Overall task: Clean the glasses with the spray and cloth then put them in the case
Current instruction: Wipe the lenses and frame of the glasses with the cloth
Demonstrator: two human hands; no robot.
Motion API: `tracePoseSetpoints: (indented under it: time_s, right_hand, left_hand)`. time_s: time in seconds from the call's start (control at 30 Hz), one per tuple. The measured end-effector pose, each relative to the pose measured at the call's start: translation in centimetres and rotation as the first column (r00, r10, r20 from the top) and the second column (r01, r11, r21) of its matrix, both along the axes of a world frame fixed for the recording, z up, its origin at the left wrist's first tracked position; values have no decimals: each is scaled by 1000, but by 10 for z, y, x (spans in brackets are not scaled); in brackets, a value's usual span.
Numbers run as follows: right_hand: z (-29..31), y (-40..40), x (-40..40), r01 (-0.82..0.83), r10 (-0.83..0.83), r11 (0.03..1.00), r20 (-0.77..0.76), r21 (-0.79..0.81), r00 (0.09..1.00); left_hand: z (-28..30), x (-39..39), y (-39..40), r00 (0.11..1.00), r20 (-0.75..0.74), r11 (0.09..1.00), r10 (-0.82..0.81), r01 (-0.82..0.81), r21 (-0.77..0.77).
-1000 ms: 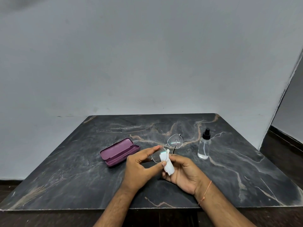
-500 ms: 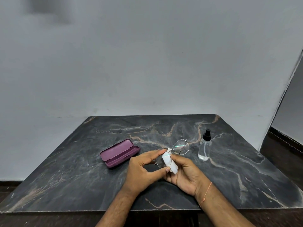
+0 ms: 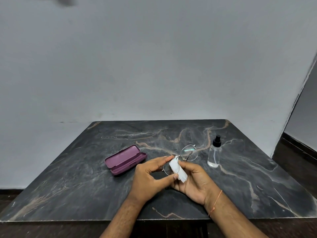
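Thin metal-framed glasses are held above the dark marble table, their far lens free and tilted up. My left hand pinches the frame at the near lens between forefinger and thumb. A folded white cloth is wrapped over that near lens, and my right hand pinches it from the right. An open purple case lies to the left of my hands. A clear spray bottle with a black nozzle stands upright to the right.
A grey wall rises behind the table. The table's front edge runs just under my forearms. Dark floor and a wall corner show at the far right.
The glasses have shifted slightly right and their far lens has tilted up. Both hands keep their hold, with the cloth still over the near lens.
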State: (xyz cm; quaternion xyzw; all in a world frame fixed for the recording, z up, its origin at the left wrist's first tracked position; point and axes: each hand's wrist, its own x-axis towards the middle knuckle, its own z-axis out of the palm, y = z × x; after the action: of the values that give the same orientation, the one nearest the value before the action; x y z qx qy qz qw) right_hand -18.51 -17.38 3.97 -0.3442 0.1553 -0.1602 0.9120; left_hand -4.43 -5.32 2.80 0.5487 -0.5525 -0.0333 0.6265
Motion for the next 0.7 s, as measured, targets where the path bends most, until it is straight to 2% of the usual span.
tracePoseSetpoints:
  time_s: [0.3,0.47,0.7]
  right_hand:
    - [11,10,-4,47,-48,999,-80,-14,996]
    - [9,12,-4,66,-76,994,-116,-89,990]
    - [11,16,-3,31,-57,971,-107,-235,993]
  left_hand:
    - [1,1,2,998,-42,999,46,-45,19]
    - [1,3,2,994,-77,997,77,-75,30]
    - [4,2,3,991,-127,999,31,-26,40]
